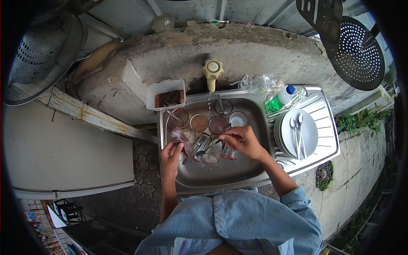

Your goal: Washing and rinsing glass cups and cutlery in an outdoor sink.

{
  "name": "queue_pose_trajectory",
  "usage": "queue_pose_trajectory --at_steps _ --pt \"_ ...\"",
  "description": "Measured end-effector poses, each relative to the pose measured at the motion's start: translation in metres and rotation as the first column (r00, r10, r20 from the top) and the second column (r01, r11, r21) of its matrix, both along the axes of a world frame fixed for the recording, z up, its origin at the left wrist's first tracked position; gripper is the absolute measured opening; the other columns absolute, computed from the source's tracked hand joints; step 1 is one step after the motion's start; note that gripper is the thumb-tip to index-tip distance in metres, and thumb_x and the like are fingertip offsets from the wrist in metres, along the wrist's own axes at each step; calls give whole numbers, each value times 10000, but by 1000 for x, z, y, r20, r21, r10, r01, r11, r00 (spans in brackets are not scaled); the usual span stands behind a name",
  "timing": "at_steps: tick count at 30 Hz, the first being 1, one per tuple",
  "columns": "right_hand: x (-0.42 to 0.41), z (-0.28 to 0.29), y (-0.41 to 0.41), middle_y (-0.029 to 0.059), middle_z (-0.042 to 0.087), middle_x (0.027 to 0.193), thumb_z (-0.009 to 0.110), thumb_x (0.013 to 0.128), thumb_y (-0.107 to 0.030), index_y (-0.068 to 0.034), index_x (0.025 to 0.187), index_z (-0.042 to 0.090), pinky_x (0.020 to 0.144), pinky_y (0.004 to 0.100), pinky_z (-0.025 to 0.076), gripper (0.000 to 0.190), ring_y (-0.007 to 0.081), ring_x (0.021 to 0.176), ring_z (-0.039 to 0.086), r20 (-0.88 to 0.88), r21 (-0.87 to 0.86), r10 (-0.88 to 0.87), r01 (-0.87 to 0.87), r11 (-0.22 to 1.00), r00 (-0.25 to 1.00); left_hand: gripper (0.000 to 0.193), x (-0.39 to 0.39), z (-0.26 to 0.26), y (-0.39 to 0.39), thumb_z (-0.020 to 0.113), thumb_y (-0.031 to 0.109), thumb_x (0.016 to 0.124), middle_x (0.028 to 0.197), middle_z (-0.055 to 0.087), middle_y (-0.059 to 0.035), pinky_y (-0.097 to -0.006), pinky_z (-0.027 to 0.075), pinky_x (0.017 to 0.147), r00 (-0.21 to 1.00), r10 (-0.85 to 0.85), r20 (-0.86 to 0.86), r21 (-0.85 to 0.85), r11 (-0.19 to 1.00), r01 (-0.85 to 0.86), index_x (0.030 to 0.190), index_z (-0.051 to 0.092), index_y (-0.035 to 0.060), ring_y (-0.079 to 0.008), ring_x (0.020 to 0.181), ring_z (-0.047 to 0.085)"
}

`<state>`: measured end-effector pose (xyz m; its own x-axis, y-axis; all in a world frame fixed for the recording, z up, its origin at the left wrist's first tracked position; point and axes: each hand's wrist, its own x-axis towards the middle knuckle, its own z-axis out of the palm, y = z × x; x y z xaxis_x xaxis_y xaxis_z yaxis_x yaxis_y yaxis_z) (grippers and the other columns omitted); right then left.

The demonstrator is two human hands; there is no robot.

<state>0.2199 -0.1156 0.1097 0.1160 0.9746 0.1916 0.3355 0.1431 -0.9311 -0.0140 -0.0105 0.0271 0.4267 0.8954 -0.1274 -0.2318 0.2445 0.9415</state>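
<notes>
Over the left part of the steel sink (245, 172), my left hand (170, 157) pinches a crumpled, see-through pinkish scrap (181, 140), perhaps plastic film or netting. My right hand (244, 142) grips the handle end of a teaspoon (208, 148), whose dark-looking bowl points left toward the scrap. Beneath both hands, drinking glasses lie on their sides, among them a clear glass (211, 158) and a red-rimmed glass (229, 156). Behind them stand a glass of brown liquid (199, 123), a glass of murky liquid (218, 124) and a glass with whitish contents (237, 119).
Water drips from a tap (213, 71) above the sink. At the back left corner sits a plastic tub (166, 95) with brown contents. The drainboard (325, 127) carries stacked plates (295, 137) with spoons, a green-liquid bottle (280, 98) and a plastic bag (261, 84). Utensils hang upper right.
</notes>
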Motion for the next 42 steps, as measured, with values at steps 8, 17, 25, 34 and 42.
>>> queue_pose_trajectory --at_steps 8,17,25,34,42 --pt "-1 13 13 31 525 507 554 873 -119 37 757 605 349 212 323 201 49 388 442 -268 -111 -248 226 968 931 252 31 11 -16 647 44 794 866 640 -49 -190 443 664 857 -482 -181 -6 872 489 1026 594 -41 -61 793 567" --pt "16 5 31 18 495 483 538 891 -231 4 718 587 328 211 295 296 63 349 410 -422 -173 -405 366 914 812 212 48 45 -21 655 126 804 734 643 -84 -217 501 570 924 -378 -63 -144 919 366 887 629 -67 -91 618 600" --pt "-31 -12 -1 66 549 533 505 909 -254 35 823 575 366 216 372 309 124 430 542 -582 -72 -571 663 745 579 153 63 32 -19 641 105 805 720 632 -92 -249 519 556 978 165 128 -178 974 -141 860 623 -36 -143 586 612" --pt "-73 -36 -46 79 579 562 542 885 -153 43 751 573 375 220 417 240 140 455 580 -560 -284 -402 288 914 724 171 80 35 4 646 138 813 815 632 -102 -276 515 637 838 489 241 -233 867 -440 862 615 -23 -193 715 629" --pt "-80 -42 -40 74 553 531 526 893 -153 51 700 571 349 224 389 284 127 397 533 -506 -316 -389 254 914 770 193 82 35 4 619 152 837 833 631 -96 -289 506 709 851 467 241 -215 880 -422 900 611 -30 -186 794 625"
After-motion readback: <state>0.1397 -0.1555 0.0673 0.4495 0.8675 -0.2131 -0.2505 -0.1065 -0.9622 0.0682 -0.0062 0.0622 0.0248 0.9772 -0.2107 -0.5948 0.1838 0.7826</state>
